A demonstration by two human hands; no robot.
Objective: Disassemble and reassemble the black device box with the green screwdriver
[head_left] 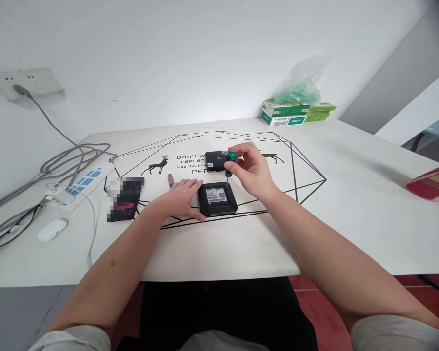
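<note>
A flat black square device [216, 196] with a white printed label rests on the white table covering. My left hand [181, 199] holds it by its left side, fingertips at the upper left corner and thumb at the lower left. Between the thumb and fingers of my right hand [252, 168] is a screwdriver [231, 156] with a green handle. It points down, nearly upright, its tip at the device's upper right corner. Just behind, a second flat black piece [215, 160] lies partly hidden by the screwdriver and my right hand.
Another screwdriver [170, 180] lies beyond my left hand. To the left are a phone [126, 199], a white earbud case [52, 229], a power strip [86, 185] and looped cables. Green-and-white boxes [286, 113] with a plastic bag on top stand at the back right.
</note>
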